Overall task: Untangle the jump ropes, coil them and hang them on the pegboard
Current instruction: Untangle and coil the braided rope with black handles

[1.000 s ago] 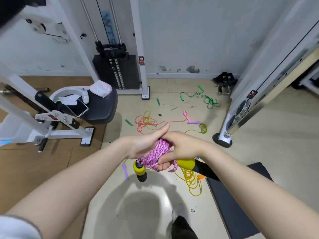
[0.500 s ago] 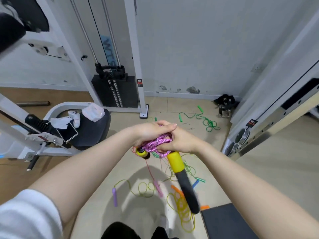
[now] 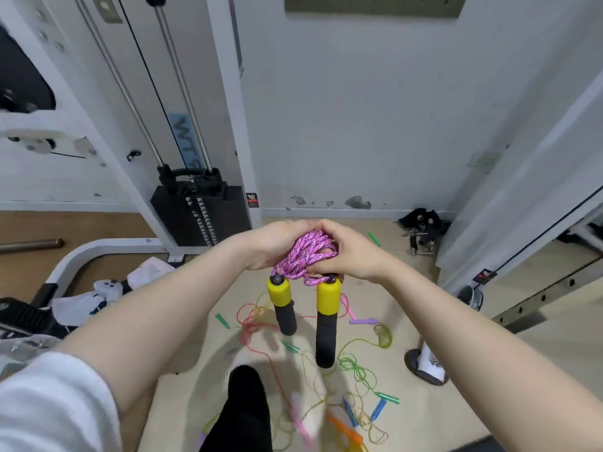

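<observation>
A pink braided jump rope is bunched into a coil between both my hands at chest height. My left hand cups the coil from the left, and my right hand grips it from the right with fingers curled round the strands. Its two yellow-and-black handles hang straight down below the coil. Thin red, green and yellow jump ropes lie tangled on the floor beneath. The bottom edge of a grey-green pegboard shows on the wall at the top.
A cable machine with a black weight stack stands at the left, its white seat frame holding cloths. A white rack upright and its foot stand at the right. Black straps lie by the wall. My dark-trousered leg is below.
My view has tilted up, bringing the pegboard edge in. Both hands have risen with the pink coil. The two handles have swung from slanting to hanging straight down side by side.
</observation>
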Demonstrator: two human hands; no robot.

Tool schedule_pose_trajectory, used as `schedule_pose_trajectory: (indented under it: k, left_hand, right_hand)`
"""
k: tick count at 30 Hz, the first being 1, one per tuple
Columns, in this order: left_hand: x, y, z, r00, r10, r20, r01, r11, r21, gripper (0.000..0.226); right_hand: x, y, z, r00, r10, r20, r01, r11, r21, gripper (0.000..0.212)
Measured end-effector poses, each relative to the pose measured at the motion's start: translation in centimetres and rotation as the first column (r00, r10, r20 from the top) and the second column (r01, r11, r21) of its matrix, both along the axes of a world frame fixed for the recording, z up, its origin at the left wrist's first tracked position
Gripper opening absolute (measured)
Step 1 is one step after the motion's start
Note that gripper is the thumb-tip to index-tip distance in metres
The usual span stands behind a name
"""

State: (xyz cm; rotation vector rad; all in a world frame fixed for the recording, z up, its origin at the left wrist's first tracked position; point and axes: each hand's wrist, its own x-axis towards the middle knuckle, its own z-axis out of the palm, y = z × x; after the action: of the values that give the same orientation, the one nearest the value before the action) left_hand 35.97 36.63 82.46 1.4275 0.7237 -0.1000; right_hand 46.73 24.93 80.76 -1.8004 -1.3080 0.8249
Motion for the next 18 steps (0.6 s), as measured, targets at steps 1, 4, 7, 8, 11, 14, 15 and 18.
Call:
schedule_pose_trajectory:
  k: [1,4,7,8,11,14,15,18]
  left_hand:
    - [1.1,1.4,0.2,1.000,-0.012,0.006,0.012,0.998,0.055,0.038]
    - [5.0,6.2,1.0,0.998,0.054,-0.030,-0.040,0.934,0.355,0.039]
    - [8.7,11.4,1.3,0.987,0.118,0.107,-0.156,0.840,0.520,0.045]
    - [9.7,13.4,1.1,0.977,0.130,0.166,-0.204,0.792,0.575,0.048]
    - [12.4,18.6,0.9,0.953,0.110,0.281,-0.281,0.664,0.693,0.053]
    - [14.7,21.8,1.5,0.952,0.023,0.305,-0.242,0.667,0.704,0.046]
    - [15.3,22.7,1.6,0.954,-0.017,0.301,-0.198,0.720,0.666,0.044]
    - [17.2,25.0,1.7,0.944,-0.221,0.245,0.059,0.844,0.534,0.026]
  right_hand:
    - [1.0,1.5,0.0,1.000,-0.030,-0.005,0.030,0.999,0.014,0.052]
    - [3.9,7.0,-0.2,0.992,-0.115,-0.060,0.118,0.992,0.051,0.044]
    - [6.8,13.4,0.2,0.971,-0.200,-0.129,0.212,0.974,0.084,0.039]
    - [7.6,15.6,0.5,0.963,-0.224,-0.147,0.237,0.969,0.075,0.038]
    - [10.2,21.3,2.0,0.960,-0.252,-0.124,0.260,0.964,0.050,0.033]
    - [13.3,25.2,2.4,0.947,-0.307,-0.098,0.310,0.950,0.018,0.024]
    - [14.4,26.0,2.3,0.941,-0.321,-0.104,0.324,0.946,0.007,0.023]
    - [17.5,27.5,2.2,0.929,-0.341,-0.143,0.340,0.940,-0.033,0.022]
